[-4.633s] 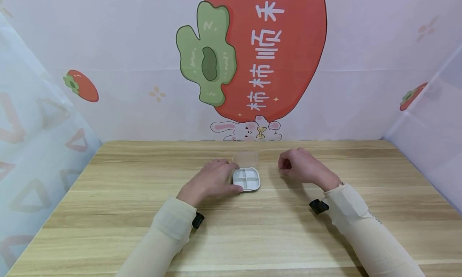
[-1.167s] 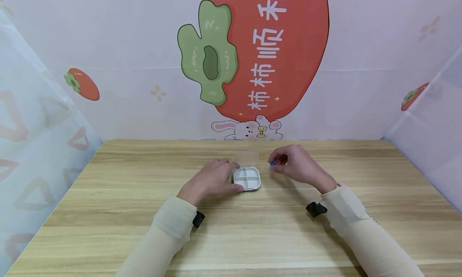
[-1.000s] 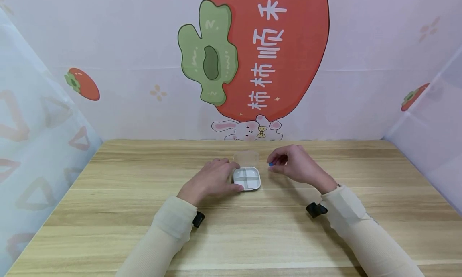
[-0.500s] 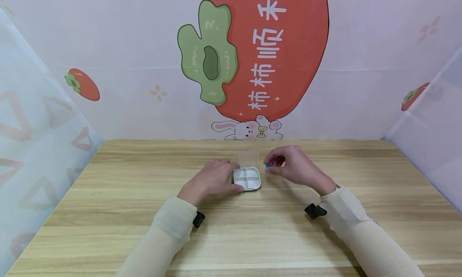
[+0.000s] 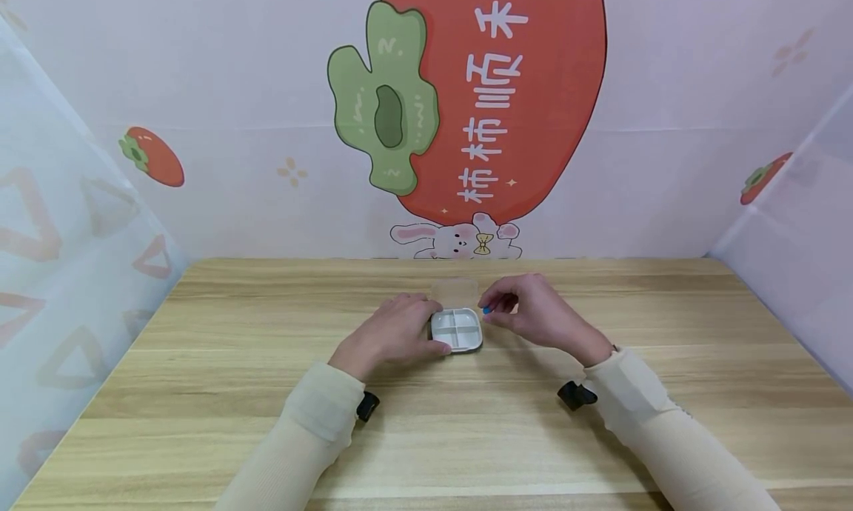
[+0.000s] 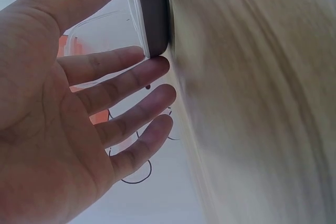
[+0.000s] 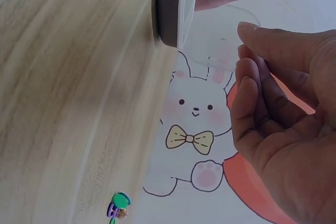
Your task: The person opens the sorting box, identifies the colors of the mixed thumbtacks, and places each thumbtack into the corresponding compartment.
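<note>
A small pill box (image 5: 456, 329) with four white compartments lies on the table, its clear lid (image 5: 455, 292) folded back behind it. The left hand (image 5: 393, 332) holds the box at its left side, thumb at the front corner and index finger at the back; the other fingers spread loosely in the left wrist view. Just right of the box, the right hand (image 5: 533, 311) pinches a small blue piece (image 5: 487, 310) between thumb and fingertips; its exact kind is too small to tell. The four compartments show no contents in the head view.
In the right wrist view, a little cluster of green, purple and brown bits (image 7: 119, 206) lies on the wooden table (image 5: 426, 437), hidden by the right hand in the head view. A printed cloth backdrop (image 5: 266, 126) rises behind the table's far edge.
The right hand, seemingly without anything at first, now shows a blue piece between its fingertips and has moved left to the pill box's right side. The left hand stays put.
</note>
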`<state>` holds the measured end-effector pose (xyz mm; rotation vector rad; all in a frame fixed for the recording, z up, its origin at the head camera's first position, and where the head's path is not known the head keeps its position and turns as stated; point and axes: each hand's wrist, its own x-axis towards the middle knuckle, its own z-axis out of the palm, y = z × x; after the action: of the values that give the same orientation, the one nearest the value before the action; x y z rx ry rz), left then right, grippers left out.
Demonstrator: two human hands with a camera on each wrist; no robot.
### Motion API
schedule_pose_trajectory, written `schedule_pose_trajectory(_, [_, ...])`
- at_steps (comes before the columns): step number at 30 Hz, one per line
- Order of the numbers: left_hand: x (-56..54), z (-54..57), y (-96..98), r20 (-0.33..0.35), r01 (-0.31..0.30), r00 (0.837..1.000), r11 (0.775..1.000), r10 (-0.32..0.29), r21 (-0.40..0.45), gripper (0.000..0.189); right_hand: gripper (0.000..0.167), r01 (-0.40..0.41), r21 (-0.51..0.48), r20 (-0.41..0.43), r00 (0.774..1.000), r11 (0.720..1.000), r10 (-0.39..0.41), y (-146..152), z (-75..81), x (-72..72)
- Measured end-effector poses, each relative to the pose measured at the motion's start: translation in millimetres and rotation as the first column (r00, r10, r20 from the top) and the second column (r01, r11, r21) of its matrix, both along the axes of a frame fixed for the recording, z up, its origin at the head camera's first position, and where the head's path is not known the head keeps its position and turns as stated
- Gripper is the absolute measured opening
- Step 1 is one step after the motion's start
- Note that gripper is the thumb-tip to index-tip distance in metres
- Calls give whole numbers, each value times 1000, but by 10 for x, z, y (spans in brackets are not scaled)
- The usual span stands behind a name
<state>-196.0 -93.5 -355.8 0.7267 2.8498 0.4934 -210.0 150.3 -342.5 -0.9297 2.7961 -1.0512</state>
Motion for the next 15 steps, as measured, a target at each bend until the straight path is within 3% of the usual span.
schedule_pose_trajectory(15, [9,18,12,-28,28,999,999,-28,18,59,19,-4,10,14,1000,1000,4,-63,-36,30])
